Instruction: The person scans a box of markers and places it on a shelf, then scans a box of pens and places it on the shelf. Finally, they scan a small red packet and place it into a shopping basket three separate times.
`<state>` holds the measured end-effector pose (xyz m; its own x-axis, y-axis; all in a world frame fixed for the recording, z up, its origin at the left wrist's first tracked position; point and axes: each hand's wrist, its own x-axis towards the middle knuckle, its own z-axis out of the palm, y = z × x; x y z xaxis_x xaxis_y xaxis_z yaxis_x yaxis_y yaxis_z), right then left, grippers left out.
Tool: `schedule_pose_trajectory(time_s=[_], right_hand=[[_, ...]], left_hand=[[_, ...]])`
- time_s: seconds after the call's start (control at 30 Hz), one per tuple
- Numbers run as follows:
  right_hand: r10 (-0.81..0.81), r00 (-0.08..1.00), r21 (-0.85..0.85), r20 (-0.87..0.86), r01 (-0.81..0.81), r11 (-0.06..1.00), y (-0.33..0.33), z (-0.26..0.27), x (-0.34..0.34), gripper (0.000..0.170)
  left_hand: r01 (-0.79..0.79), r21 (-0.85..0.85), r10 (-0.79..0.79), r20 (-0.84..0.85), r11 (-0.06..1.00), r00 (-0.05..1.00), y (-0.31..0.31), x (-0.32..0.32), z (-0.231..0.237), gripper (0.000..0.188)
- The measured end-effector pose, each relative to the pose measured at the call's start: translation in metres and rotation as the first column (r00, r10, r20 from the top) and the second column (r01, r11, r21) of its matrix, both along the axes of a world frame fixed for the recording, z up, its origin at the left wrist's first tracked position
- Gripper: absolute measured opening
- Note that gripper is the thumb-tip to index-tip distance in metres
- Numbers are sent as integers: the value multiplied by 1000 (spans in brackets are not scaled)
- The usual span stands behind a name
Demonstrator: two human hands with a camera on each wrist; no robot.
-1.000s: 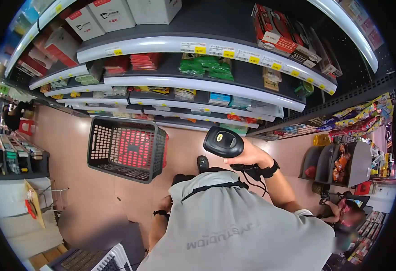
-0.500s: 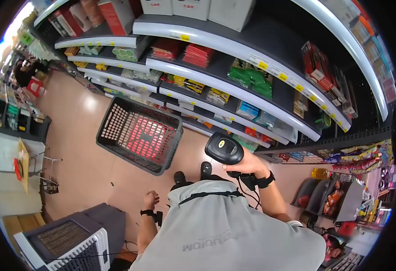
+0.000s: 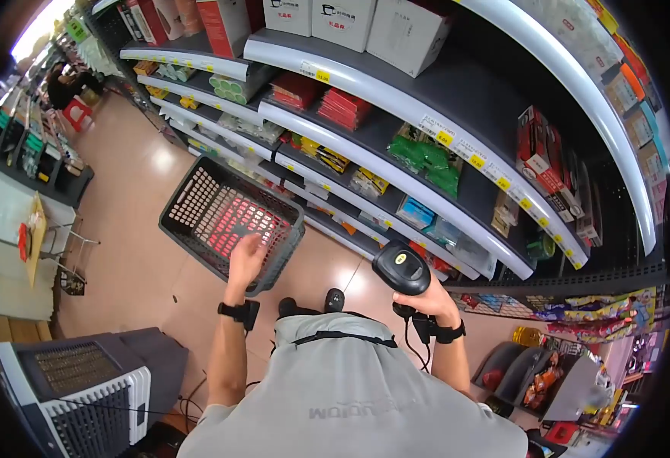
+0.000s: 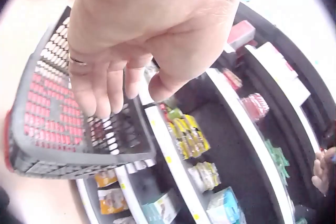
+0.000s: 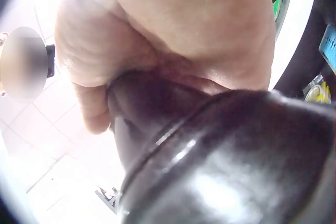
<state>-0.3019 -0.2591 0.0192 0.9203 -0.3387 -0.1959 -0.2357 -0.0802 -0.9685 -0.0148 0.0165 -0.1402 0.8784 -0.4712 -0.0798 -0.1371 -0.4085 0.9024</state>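
Observation:
In the head view the right hand (image 3: 432, 301) grips a black handheld scanner (image 3: 401, 267) in front of the shelves. The right wrist view shows that hand (image 5: 168, 29) wrapped on the scanner's dark handle (image 5: 157, 108). The left hand (image 3: 248, 261) is raised in front of the dark grey basket (image 3: 232, 221), holding nothing. Seen from the left wrist, the fingers of that hand (image 4: 142, 40) hang loosely, overlapping the basket (image 4: 58, 153) in the picture; no contact can be made out. Red shows through the basket's holes.
Shelves (image 3: 396, 179) with price labels hold white boxes (image 3: 407, 34), red packets (image 3: 342, 109) and green bags (image 3: 426, 156). A grey and white air cooler (image 3: 83, 382) stands at lower left. At right are hanging snack packets (image 3: 602, 317); a person (image 3: 64, 85) is at the far upper left.
The left hand has risen from beside the body to in front of the basket. The right hand, still gripping the scanner, has shifted right and lower in the view, which has turned.

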Motion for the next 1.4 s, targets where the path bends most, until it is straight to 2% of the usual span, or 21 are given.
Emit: schedule_pose_trajectory(time_s=[0.07,0.1,0.17,0.27,0.3,0.33,0.37,0.5,0.57,0.6,0.67,0.73,0.83,0.93,1.0,1.07,1.13,1.27,1.33,1.37,1.4], right_hand=[[-45,997,-5,-58,44,999,-8,2,-11,50],[-34,997,1,-62,35,999,-12,-2,-17,50],[-69,989,9,-131,71,997,-22,-11,-28,49],[-79,992,12,-96,80,997,-29,-11,-33,49],[-67,990,14,-127,69,998,-32,-14,-36,50],[-66,990,16,-126,68,998,-33,-15,-38,50],[-98,989,20,-114,101,995,-33,-16,-39,49],[-199,974,31,-111,203,979,-28,-16,-48,48],[-271,961,45,-52,274,961,-23,-19,-50,44],[-273,960,34,-55,276,961,-22,-20,-53,44],[-319,940,48,-119,327,944,-21,-19,-57,41],[-358,931,24,-76,360,933,-17,-11,-51,41],[-395,903,-21,-166,398,917,-8,0,-45,37],[-433,887,-16,-162,436,900,-1,1,-40,35],[-446,877,12,-177,455,890,6,1,-39,39],[-467,859,-28,-209,472,881,10,-1,-37,45],[-458,864,-66,-208,455,888,11,-2,-36,49],[-474,857,-78,-201,468,880,16,2,-29,47],[-474,854,-96,-214,465,880,18,3,-25,46],[-459,869,-84,-183,452,888,18,4,-22,45],[-445,883,-73,-150,439,896,19,4,-19,43]], left_hand=[[57,195,-94,188,979,978,-32,0,59,35],[48,201,-86,184,978,979,-44,1,76,35],[74,168,-125,318,983,940,-63,6,105,34],[86,113,-123,386,990,914,-88,19,144,32],[82,115,-121,386,990,914,-96,27,149,32],[93,75,-117,467,993,876,-103,37,153,32],[110,35,-111,545,993,831,-111,48,157,32],[132,22,-114,647,991,754,-143,93,165,31],[86,-4,-58,711,996,701,-159,115,167,31],[87,-14,-52,707,996,705,-167,125,167,31],[40,-26,-4,783,999,622,-180,145,165,32],[30,-30,5,775,999,632,-193,162,163,33],[38,-14,-12,796,999,605,-207,180,157,33],[43,3,-29,787,999,616,-221,190,155,35],[27,80,-78,742,996,666,-226,193,157,37],[41,48,-63,745,998,665,-233,196,156,39],[51,98,-106,726,994,679,-242,205,154,40],[34,125,-118,764,992,635,-254,214,152,39],[-66,297,-208,794,952,572,-259,219,149,48],[-64,298,-211,795,952,569,-260,223,149,48],[-24,349,-253,726,937,640,-261,225,152,53]])
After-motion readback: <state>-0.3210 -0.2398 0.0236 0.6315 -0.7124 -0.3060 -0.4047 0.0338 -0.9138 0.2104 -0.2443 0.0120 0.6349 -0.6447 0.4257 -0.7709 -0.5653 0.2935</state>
